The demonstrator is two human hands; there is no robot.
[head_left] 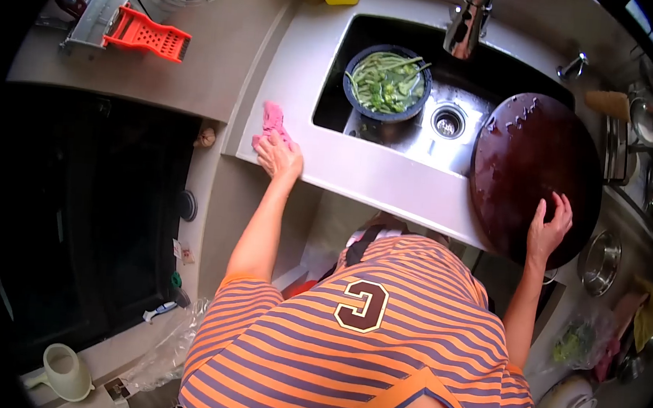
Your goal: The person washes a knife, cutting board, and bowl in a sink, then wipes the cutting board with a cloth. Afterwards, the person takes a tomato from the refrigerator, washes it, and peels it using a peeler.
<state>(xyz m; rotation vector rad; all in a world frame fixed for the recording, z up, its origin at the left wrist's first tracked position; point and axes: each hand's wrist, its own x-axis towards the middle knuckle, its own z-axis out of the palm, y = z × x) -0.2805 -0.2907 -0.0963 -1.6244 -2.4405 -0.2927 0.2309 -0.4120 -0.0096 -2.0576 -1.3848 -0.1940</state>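
My left hand (pixel 280 156) clutches the bunched pink cloth (pixel 273 118) against the near-left corner of the counter (pixel 390 174), probably to keep it firmly down. My right hand (pixel 550 228), fingers spread, lies over the dark round board (pixel 525 162), perhaps steadying it; contact I cannot tell. That board blocks the right end of the sink (pixel 404 136); a bowl (pixel 425 97) of greens (pixel 386 82) sits left.

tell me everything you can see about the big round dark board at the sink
The round board is dark reddish-brown and smooth-looking, with glossy patches and what look like water drops near its far edge. Its material is unclear, perhaps wood. It covers the right end of the sink and overlaps the pale counter on the near side. The right hand is at its near right part; firm contact is hard to confirm.
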